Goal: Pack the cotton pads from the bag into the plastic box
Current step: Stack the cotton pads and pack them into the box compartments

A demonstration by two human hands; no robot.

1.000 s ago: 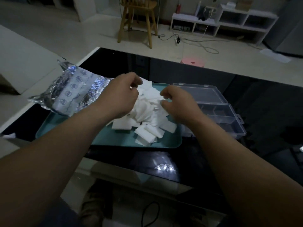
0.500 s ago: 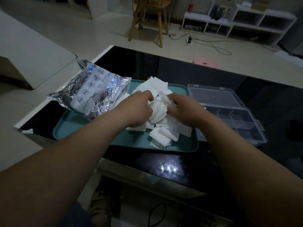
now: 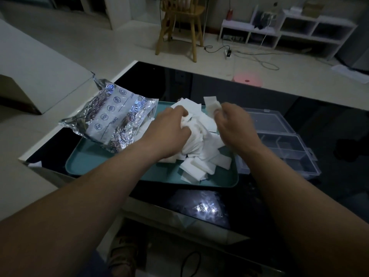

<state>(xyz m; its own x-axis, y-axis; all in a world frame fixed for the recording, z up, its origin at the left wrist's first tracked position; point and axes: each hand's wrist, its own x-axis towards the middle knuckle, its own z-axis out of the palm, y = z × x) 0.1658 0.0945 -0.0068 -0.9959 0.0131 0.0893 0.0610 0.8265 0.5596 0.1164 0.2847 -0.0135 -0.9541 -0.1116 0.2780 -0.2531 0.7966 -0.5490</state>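
A heap of white cotton pads [image 3: 201, 156] lies on a teal tray [image 3: 95, 164]. A crumpled silver foil bag [image 3: 111, 118] rests on the tray's left end. My left hand [image 3: 169, 130] digs into the heap, fingers curled round pads. My right hand [image 3: 233, 124] is raised a little above the heap and pinches a small stack of cotton pads [image 3: 212, 105] that sticks up past its fingers. A clear plastic box [image 3: 287, 144] with compartments stands open just right of the tray, its lid [image 3: 267, 120] folded back.
Tray and box sit on a glossy black table [image 3: 249, 92] with a white edge at the left. On the floor beyond stand a wooden chair [image 3: 179, 27], a pink round stool [image 3: 247, 78], white shelving [image 3: 289, 33] and loose cables.
My right hand has lifted off the heap with a small stack of pads pinched in it. My left hand stays in the pile. The view has shifted slightly.
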